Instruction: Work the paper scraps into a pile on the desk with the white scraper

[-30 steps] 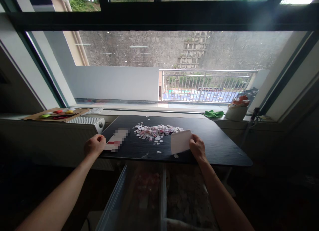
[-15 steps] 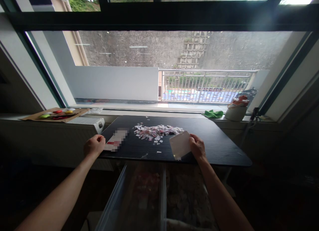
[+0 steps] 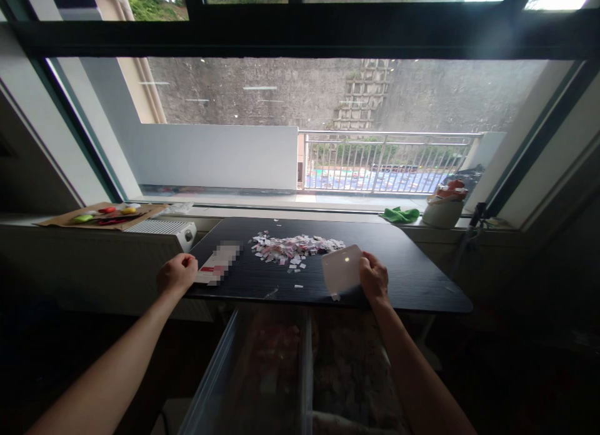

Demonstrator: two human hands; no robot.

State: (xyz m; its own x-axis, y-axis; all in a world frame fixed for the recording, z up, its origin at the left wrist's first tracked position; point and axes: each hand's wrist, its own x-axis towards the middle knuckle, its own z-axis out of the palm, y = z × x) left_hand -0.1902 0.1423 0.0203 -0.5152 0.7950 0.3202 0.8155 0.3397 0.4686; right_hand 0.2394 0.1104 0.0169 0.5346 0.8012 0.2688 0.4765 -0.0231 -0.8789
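My right hand [image 3: 374,277] grips a pale, flat plastic scraper [image 3: 342,270] by its right edge, tilted over the right half of the black table [image 3: 412,272]. A small scrap of paper [image 3: 335,296] shows at the scraper's lower edge. Left of the scraper lies a spread heap of small white and pinkish paper pieces [image 3: 295,247], with a few strays in front of it. My left hand [image 3: 177,274] is closed in a loose fist at the table's left edge, and nothing shows in it. Right beside it lies a white and red card or packet [image 3: 213,271], partly pixelated.
Below the table's front edge stands a clear plastic bin [image 3: 307,372] with a divider, its contents dim. On the sill are a green cloth [image 3: 400,215], a pale container [image 3: 443,209] and, at left, a cardboard sheet [image 3: 60,216] with coloured items. A white heater [image 3: 173,232] adjoins the table.
My right hand has shifted slightly right, and the scraper has tilted so that it now catches a bright glint. My left hand and the paper heap look unchanged.
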